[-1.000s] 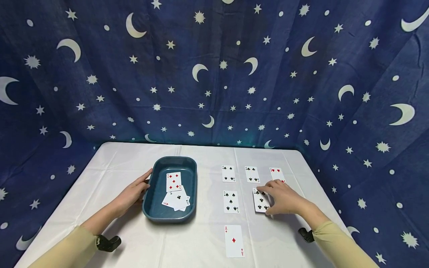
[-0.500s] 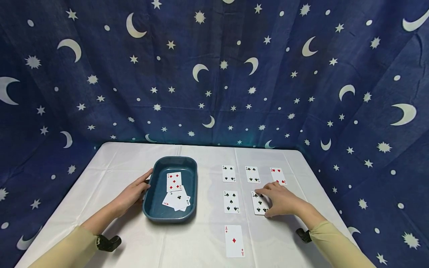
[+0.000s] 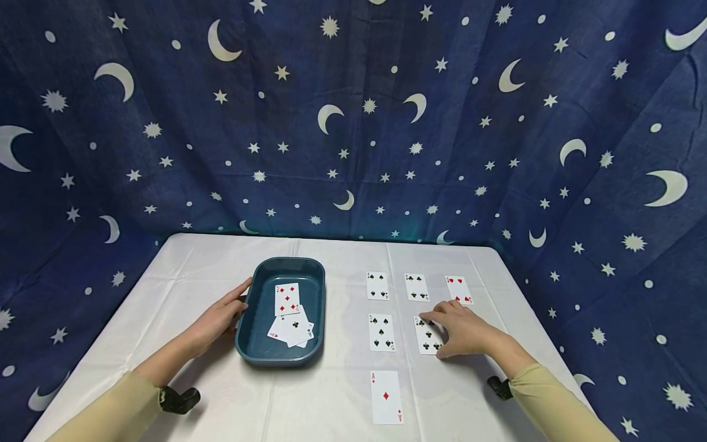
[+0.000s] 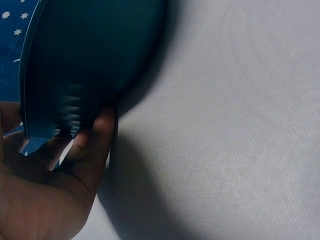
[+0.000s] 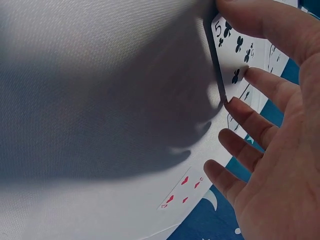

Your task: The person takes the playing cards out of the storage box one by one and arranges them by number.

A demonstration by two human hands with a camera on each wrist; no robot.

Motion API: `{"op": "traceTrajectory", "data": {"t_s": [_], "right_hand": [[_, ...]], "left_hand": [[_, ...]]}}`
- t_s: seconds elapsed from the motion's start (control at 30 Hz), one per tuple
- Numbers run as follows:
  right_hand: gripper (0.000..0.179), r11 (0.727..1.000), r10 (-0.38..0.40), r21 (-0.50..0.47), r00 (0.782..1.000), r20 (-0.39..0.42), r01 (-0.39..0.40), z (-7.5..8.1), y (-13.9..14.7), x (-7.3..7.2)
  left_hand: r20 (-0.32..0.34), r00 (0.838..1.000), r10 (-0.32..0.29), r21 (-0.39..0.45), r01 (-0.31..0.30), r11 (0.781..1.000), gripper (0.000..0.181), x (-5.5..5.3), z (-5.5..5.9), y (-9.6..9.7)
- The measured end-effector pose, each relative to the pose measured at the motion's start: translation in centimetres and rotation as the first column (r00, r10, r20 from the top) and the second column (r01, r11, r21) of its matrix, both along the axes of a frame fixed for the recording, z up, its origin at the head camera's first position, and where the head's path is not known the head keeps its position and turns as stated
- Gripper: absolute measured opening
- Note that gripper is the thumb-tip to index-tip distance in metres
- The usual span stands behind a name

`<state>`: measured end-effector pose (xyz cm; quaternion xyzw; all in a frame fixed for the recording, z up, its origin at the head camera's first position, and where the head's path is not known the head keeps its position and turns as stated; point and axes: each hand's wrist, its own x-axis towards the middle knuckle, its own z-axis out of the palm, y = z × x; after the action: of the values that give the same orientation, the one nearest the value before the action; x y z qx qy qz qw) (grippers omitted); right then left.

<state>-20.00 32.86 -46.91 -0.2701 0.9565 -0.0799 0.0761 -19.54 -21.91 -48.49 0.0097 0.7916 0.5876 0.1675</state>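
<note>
My right hand [image 3: 466,328] holds the five of clubs [image 3: 426,339] by its edges, index fingertip at the top edge and thumb at the bottom. The card lies face up close on the table, its right side hidden under the hand. In the right wrist view, the five of clubs [image 5: 235,55] shows between thumb and fingers, a dark shadow along its near edge. My left hand [image 3: 216,320] touches the left side of the dark blue tray [image 3: 319,307]. In the left wrist view, its fingers [image 4: 104,122] lie against the tray's outer wall [image 4: 100,45].
Behind stand in a row the four of spades [image 3: 377,286], four of clubs [image 3: 417,287] and four of hearts [image 3: 459,290]. Left of the right hand lies the five of spades [image 3: 382,333]; nearer, the ace of diamonds [image 3: 385,405]. The tray holds the five of diamonds [image 3: 286,299] over several cards.
Since one second ago, my right hand has brought the five of clubs slightly nearer and left, below the four of clubs, baring more of the four of hearts. Left hand and tray stay put.
</note>
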Motion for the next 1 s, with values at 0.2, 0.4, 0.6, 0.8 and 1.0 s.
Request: {"op": "traceTrajectory", "data": {"t_s": [0.2, 0.4, 0.6, 0.8, 1.0], "right_hand": [[0.085, 1.0, -0.007, 0.007, 1.0, 0.005, 0.007, 0.0, 0.0, 0.0], [0.091, 1.0, -0.016, 0.013, 1.0, -0.002, 0.016, 0.6, 0.0, 0.0], [0.089, 1.0, -0.031, -0.004, 0.999, -0.034, 0.031, 1.4, -0.1, -0.1], [0.082, 0.999, -0.012, -0.052, 0.992, -0.128, 0.006, 2.1, -1.2, -1.1], [0.078, 0.992, 0.029, -0.117, 0.983, -0.181, -0.05, 3.7, -4.2, -2.0]], "left_hand": [[0.01, 1.0, 0.007, 0.009, -0.007, 1.0, 0.067, 0.0, 0.2, 0.1], [0.009, 1.0, 0.006, 0.018, -0.006, 1.0, 0.066, 0.0, 0.3, 0.0], [0.006, 1.0, 0.002, 0.013, -0.002, 1.0, 0.067, 0.1, 0.3, 0.0], [0.01, 1.0, 0.005, -0.009, -0.005, 1.0, 0.067, 0.1, 0.3, 0.0], [0.017, 1.0, 0.01, -0.01, -0.01, 1.0, 0.067, 0.0, 0.3, 0.1]]}}
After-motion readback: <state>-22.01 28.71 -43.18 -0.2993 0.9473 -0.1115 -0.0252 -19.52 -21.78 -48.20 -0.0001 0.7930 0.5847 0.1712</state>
